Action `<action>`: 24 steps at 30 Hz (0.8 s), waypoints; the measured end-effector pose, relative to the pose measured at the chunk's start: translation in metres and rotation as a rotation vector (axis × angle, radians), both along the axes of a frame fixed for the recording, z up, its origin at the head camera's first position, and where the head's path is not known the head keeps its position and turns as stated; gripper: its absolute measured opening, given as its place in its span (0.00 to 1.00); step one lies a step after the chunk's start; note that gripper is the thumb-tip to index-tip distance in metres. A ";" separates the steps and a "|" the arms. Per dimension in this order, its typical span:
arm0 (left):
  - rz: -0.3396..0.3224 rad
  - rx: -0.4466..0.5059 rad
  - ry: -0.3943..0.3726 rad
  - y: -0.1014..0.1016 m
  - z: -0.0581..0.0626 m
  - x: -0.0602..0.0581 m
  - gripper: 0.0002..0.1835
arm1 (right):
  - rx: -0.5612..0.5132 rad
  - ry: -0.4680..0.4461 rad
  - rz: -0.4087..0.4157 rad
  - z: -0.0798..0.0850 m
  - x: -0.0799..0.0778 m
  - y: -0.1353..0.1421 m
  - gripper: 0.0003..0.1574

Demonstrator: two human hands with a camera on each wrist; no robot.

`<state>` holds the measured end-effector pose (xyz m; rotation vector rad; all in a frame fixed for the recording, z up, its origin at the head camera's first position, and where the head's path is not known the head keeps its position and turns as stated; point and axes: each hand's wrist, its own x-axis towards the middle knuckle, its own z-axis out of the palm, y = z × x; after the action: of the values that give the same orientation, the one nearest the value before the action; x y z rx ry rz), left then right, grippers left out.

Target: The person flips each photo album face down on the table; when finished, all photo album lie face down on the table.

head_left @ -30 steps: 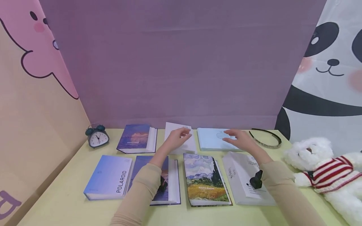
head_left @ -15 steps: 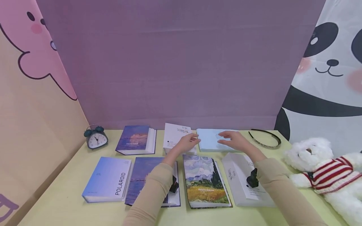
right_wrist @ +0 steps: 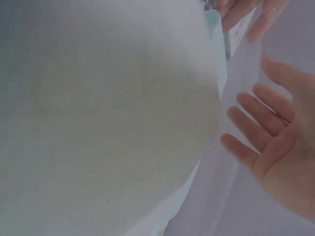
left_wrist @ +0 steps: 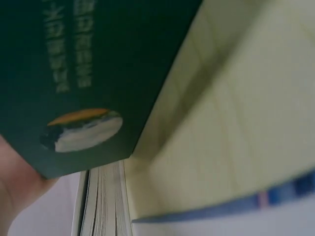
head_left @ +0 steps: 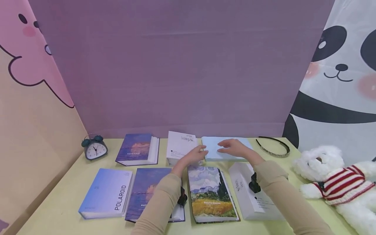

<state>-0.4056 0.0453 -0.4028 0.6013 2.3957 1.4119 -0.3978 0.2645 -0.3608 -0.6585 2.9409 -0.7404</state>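
My left hand [head_left: 194, 156] is in front of the white album [head_left: 181, 146], near its lower right corner, its fingers loosely bent and nothing seen in them. My right hand [head_left: 235, 148] hovers over the pale blue album [head_left: 210, 148], hiding part of its cover; in the right wrist view its fingers [right_wrist: 251, 128] are spread and hold nothing. Below the left hand lies the Van Gogh-style photo album [head_left: 211, 199]. A dark green cover [left_wrist: 98, 73] with pale lettering and an oval picture fills much of the left wrist view.
Two purple sunset photo albums [head_left: 135, 148] and a blue Polaroid album [head_left: 107, 192] lie left. A white boxy album [head_left: 252, 199] sits under the right forearm. An alarm clock [head_left: 95, 148], a headband [head_left: 273, 147] and a white teddy bear [head_left: 332, 176] stand or lie at the sides.
My left hand has moved right, off the white album's cover and toward the right hand. My right hand has shifted left over the pale blue album. The albums keep their places.
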 end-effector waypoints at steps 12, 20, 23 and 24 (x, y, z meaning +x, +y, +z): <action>0.018 -0.057 0.009 0.010 0.004 0.003 0.26 | 0.033 -0.272 0.039 -0.002 0.000 -0.003 0.38; 0.066 0.161 -0.129 0.012 -0.002 -0.004 0.26 | 0.103 -0.324 0.038 -0.006 -0.001 -0.005 0.40; 0.057 0.247 -0.184 0.013 -0.002 -0.007 0.30 | 0.111 -0.333 0.027 -0.006 -0.001 -0.003 0.41; 0.056 0.263 -0.202 0.013 -0.001 -0.007 0.32 | 0.117 -0.330 0.029 -0.005 0.000 -0.003 0.41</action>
<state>-0.4131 0.0584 -0.4041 0.4294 2.1034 1.7392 -0.3981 0.2616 -0.3658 -0.5128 2.6433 -0.6025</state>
